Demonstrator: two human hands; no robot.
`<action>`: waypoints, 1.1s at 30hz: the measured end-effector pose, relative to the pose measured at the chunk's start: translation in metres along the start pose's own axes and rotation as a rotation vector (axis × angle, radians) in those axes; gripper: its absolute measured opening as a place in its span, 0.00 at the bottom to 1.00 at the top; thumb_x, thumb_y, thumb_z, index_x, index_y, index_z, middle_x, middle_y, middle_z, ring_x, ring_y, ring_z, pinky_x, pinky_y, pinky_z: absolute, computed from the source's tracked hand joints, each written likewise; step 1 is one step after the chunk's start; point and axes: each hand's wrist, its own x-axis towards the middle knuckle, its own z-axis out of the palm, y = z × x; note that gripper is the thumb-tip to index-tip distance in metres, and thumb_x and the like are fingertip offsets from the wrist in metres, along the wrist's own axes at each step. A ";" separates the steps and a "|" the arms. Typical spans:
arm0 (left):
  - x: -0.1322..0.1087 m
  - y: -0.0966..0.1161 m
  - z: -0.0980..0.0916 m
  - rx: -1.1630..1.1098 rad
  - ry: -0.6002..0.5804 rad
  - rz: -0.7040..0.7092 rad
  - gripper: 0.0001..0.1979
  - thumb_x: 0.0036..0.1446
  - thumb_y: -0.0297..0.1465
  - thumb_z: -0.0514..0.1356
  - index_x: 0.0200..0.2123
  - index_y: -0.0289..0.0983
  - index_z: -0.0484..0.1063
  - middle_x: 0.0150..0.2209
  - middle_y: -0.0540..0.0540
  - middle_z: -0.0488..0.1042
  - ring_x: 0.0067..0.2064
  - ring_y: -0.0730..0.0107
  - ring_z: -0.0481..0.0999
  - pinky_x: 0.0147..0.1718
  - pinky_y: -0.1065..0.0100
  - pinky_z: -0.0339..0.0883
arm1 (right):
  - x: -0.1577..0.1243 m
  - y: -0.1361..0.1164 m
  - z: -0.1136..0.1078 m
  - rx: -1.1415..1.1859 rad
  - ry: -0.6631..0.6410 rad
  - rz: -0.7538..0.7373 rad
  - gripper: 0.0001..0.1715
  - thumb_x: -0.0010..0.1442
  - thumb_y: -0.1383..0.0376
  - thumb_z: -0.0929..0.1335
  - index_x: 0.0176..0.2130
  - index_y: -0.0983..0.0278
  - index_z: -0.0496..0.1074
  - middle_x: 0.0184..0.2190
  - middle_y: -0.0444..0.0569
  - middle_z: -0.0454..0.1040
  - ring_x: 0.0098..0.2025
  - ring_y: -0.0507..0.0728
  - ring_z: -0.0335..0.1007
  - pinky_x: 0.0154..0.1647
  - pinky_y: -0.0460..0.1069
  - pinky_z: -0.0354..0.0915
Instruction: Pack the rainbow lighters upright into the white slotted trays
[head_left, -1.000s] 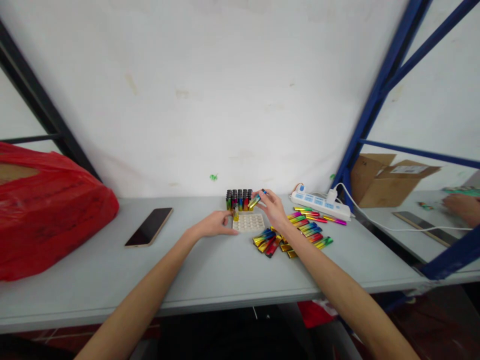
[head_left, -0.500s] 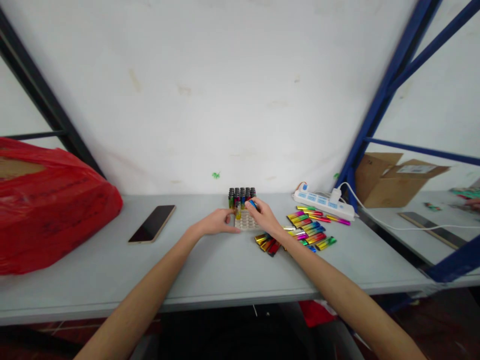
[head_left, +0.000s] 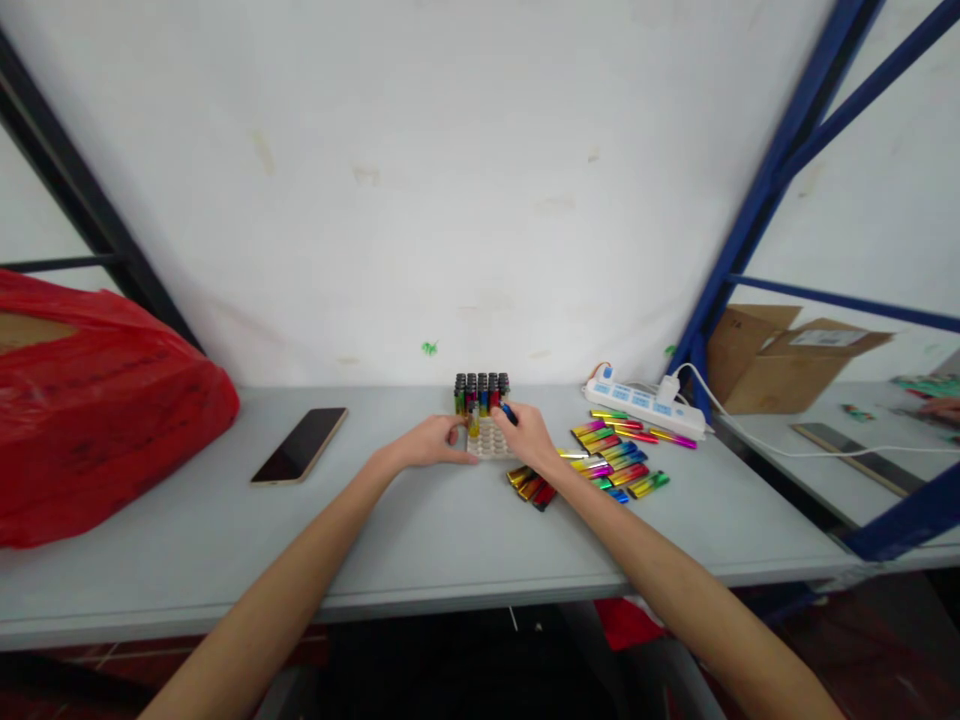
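Note:
A pale tray with round holes [head_left: 489, 440] lies on the table, and my left hand [head_left: 431, 442] grips its left end, thumb at the front edge and fingers behind. Rows of lighters with dark tops [head_left: 482, 388] stand upright at the tray's back. One yellow lighter [head_left: 474, 422] stands nearer, beside my left fingers. My right hand [head_left: 529, 436] is closed on a lighter [head_left: 510, 413], blue with a dark end, held tilted over the tray's right side. The right hand hides part of the tray.
Loose shiny multicoloured pieces, probably lighters [head_left: 628, 467], lie in a pile at the right. Behind them sits a white power strip [head_left: 646, 404] with a cable. A phone [head_left: 301, 446] and a red plastic bag [head_left: 112, 420] are at the left. A cardboard box [head_left: 780, 365] stands beyond the blue frame [head_left: 750, 230].
The lighter in my right hand has turned a little, now showing a dark end. My left hand stays at the tray. The whole view has shifted slightly.

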 end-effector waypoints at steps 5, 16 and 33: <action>0.000 -0.002 0.000 0.002 -0.003 0.015 0.32 0.43 0.57 0.63 0.38 0.35 0.69 0.28 0.51 0.68 0.28 0.69 0.66 0.26 0.70 0.55 | 0.000 -0.001 -0.002 -0.021 -0.059 -0.112 0.19 0.67 0.52 0.59 0.32 0.62 0.64 0.25 0.41 0.65 0.28 0.52 0.61 0.31 0.45 0.54; 0.000 -0.003 0.001 -0.005 -0.003 0.027 0.33 0.43 0.57 0.63 0.43 0.35 0.70 0.29 0.51 0.68 0.29 0.69 0.66 0.27 0.70 0.55 | 0.001 0.002 -0.004 -0.138 -0.214 -0.138 0.23 0.68 0.50 0.60 0.29 0.62 0.65 0.22 0.42 0.71 0.25 0.51 0.66 0.30 0.45 0.55; 0.002 -0.007 0.003 0.004 0.024 0.032 0.29 0.43 0.55 0.64 0.36 0.36 0.70 0.28 0.50 0.69 0.29 0.68 0.67 0.28 0.70 0.57 | 0.003 -0.002 0.020 -0.674 -0.270 -0.258 0.19 0.69 0.53 0.58 0.43 0.65 0.67 0.38 0.57 0.77 0.39 0.60 0.73 0.41 0.51 0.59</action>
